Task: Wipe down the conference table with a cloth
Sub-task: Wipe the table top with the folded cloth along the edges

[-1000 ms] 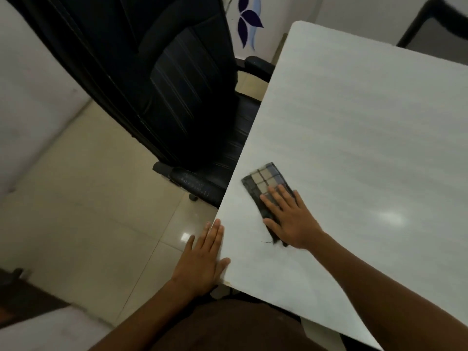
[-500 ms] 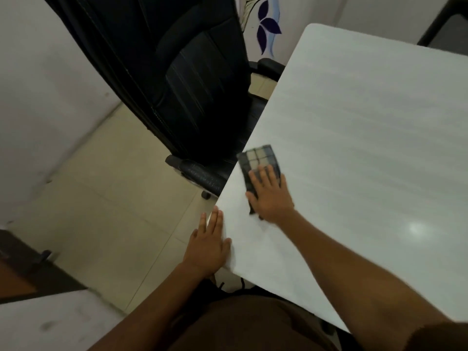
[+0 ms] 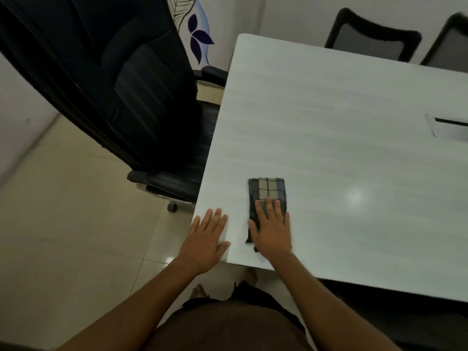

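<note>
The fingers [image 3: 269, 207] of my right hand [image 3: 272, 230] lie straight and spread, pressing flat on the near half of the cloth [image 3: 268, 189]. They grasp nothing and only pin it down. My left hand [image 3: 205, 238] is released too, laid flat on the worktop [image 3: 329, 117] at its near left corner, just beside the cloth but apart from it. I read that as bracing.

I judge this as mid-wipe at the near corner, with most of the surface not yet covered. The next move calls for even palm pressure and a long push away from me, so the fold neither bunches nor slips out from under flat fingers. I would also steer round the cable slot [image 3: 448, 127] on the right.

The cloth is a thin, soft, folded oblong of checked weave, dark grey with a beige and blue patch at its far end. The worktop is pale, smooth laminate with faint grain streaks, rounded corners and a soft glare spot. A black padded office chair [image 3: 114, 84] on castors stands against its left edge, over glossy cream floor tiles [image 3: 63, 224].
</note>
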